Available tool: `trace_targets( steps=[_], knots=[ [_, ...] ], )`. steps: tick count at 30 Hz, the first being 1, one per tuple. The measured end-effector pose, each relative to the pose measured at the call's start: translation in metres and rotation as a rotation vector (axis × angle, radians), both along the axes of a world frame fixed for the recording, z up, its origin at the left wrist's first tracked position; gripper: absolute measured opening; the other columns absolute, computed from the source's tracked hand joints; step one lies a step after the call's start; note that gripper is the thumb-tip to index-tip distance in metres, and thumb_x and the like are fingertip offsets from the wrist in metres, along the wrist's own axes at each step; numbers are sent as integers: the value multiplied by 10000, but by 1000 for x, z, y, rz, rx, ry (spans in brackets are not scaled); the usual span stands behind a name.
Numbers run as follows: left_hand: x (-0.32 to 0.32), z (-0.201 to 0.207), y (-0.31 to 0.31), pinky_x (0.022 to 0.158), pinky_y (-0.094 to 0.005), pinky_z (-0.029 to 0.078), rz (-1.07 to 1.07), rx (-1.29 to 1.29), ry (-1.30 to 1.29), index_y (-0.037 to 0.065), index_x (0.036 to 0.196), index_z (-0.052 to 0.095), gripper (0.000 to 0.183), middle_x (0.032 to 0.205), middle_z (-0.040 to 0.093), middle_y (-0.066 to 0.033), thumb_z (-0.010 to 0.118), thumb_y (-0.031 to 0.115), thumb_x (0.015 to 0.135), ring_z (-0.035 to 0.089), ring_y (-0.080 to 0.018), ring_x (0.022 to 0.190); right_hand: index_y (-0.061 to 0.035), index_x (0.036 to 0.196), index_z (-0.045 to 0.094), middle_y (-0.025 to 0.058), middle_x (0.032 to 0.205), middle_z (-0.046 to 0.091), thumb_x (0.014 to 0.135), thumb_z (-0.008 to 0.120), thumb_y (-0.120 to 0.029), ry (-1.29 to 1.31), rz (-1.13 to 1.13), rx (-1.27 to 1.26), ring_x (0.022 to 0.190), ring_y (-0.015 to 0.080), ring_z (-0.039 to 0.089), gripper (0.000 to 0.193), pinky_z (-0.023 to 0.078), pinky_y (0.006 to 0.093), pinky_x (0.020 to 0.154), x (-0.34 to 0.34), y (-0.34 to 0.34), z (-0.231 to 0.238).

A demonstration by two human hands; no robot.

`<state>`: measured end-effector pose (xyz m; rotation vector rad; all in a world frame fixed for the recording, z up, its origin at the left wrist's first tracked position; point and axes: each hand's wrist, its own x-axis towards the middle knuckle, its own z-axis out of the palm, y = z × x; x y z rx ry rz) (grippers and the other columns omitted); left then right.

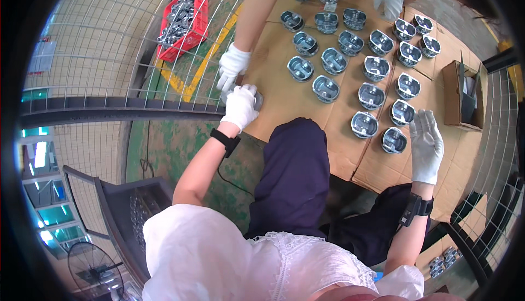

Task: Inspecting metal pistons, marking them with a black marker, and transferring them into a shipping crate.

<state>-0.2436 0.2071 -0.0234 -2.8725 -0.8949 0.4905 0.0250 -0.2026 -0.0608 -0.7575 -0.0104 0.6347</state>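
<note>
My left hand (240, 107), in a white glove, is closed on a round grey metal part (258, 102) at the table's left edge. The hand covers most of the part, so its kind is hard to make out. A co-worker's white-gloved hand (233, 67) reaches to the same spot from the far side. My right hand (426, 145), also gloved, is open with fingers stretched out and nothing in it. It is beside a metal piston (394, 140), one of several standing in rows on the cardboard-covered table (336, 161).
The co-worker's other gloved hand (389, 0) is over the table's far side. A cardboard box (451, 96) with dark sheets stands at the right. Beyond the wire mesh fence (104, 44), a red crate (201, 14) holds metal parts. A fan (95, 271) stands lower left.
</note>
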Motion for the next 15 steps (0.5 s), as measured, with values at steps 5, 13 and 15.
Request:
trace_targets(
  steps=[5,13,15],
  knots=[
    [29,35,-51,910,-401,492,-39,-183,-271,12,1235,547,736,1166,597,-164,860,201,596,578,-360,1078,5,1355,474,140,1344,544,990,467,-268,-9,-26,-2,1262,261,498,456,359,399,1061,-1,2,8],
    [129,91,-143,906,-446,526,545,-2206,-510,99,1331,475,415,1202,592,-118,575,264,963,591,-245,1105,-23,1213,605,64,1163,627,986,518,-201,-461,88,-505,1011,128,572,301,449,275,875,-42,37,68],
    [157,89,-178,889,-478,531,812,-2406,-383,132,1217,534,342,1150,611,-82,565,356,961,604,-253,1066,-8,1140,622,59,1074,622,970,533,-192,-528,87,-485,860,127,533,267,438,269,791,-53,36,73]
  ],
)
